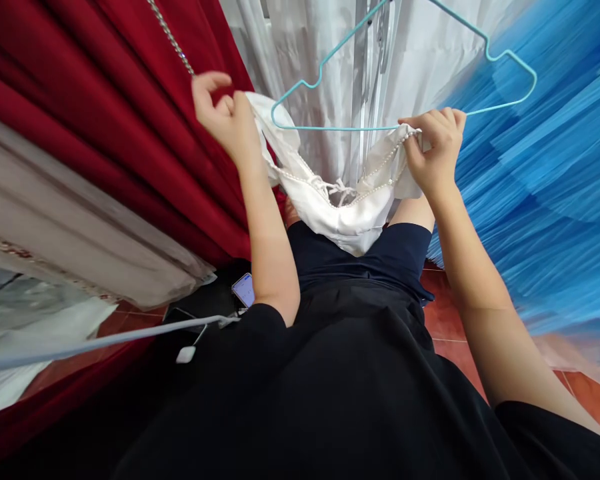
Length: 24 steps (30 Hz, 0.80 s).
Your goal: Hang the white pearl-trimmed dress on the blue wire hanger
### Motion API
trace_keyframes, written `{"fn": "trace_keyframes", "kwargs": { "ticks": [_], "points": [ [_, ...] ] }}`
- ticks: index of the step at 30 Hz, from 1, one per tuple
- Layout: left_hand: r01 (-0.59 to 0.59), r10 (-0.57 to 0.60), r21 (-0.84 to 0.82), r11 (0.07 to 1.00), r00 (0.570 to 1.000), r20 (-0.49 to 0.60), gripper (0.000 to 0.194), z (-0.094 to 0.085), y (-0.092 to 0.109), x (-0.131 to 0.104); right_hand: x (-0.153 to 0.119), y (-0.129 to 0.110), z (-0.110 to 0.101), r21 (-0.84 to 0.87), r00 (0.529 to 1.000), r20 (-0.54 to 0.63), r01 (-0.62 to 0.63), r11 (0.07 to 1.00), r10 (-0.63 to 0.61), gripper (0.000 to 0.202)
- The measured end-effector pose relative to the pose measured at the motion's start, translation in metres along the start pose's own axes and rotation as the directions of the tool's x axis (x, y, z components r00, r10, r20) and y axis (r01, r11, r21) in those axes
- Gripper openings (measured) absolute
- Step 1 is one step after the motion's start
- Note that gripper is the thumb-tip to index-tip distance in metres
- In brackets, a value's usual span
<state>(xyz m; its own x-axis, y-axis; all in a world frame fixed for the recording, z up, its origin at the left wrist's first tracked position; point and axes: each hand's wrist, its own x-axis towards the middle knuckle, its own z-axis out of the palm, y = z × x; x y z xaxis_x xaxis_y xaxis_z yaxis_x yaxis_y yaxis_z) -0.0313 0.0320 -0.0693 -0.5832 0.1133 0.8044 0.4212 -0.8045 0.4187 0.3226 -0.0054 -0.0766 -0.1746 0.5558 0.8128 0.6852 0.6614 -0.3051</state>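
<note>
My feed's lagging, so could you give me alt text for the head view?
A person's left hand and right hand hold a white bead-trimmed garment before dark shorts, a turquoise hanger at the right hand. Red fabric hangs at left, blue fabric at right.

- Left hand (pixel 230 123) grips one side of the white garment (pixel 340 217)!
- Right hand (pixel 437 147) pinches its beaded edge, by the turquoise hanger (pixel 340 129)!
- Red fabric (pixel 180 140) hangs left!

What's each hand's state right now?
Left hand: closed, holding white bead-trimmed fabric garment.
Right hand: closed on garment's other side, overlapping a thin turquoise hanger.
</note>
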Motion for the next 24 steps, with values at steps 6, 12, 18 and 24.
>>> {"fn": "trace_keyframes", "kwargs": {
  "ticks": [6, 12, 18, 24],
  "points": [
    [-0.094, -0.009, 0.177, 0.980, 0.860, 0.511, 0.028, 0.049, 0.047, 0.038, -0.003, -0.009, 0.003, -0.029, 0.999, -0.023, 0.022, 0.999, -0.022, 0.033],
    [-0.194, -0.003, 0.255, 0.947, 0.791, 0.612, 0.028, 0.071, 0.083, 0.011, -0.009, -0.012, 0.010, -0.084, 0.999, -0.016, 0.040, 0.996, -0.041, 0.033],
    [-0.195, 0.137, 0.029, 0.980, 0.775, 0.617, 0.016, 0.067, 0.123, -0.014, -0.011, -0.013, 0.012, -0.084, 0.999, 0.013, 0.030, 0.996, -0.029, 0.025],
    [-0.192, -0.025, 0.136, 0.972, 0.490, 0.871, 0.023, 0.075, 0.128, -0.078, -0.009, -0.017, 0.009, -0.135, 0.998, 0.049, 0.035, 0.990, -0.028, 0.021]
  ]
}}
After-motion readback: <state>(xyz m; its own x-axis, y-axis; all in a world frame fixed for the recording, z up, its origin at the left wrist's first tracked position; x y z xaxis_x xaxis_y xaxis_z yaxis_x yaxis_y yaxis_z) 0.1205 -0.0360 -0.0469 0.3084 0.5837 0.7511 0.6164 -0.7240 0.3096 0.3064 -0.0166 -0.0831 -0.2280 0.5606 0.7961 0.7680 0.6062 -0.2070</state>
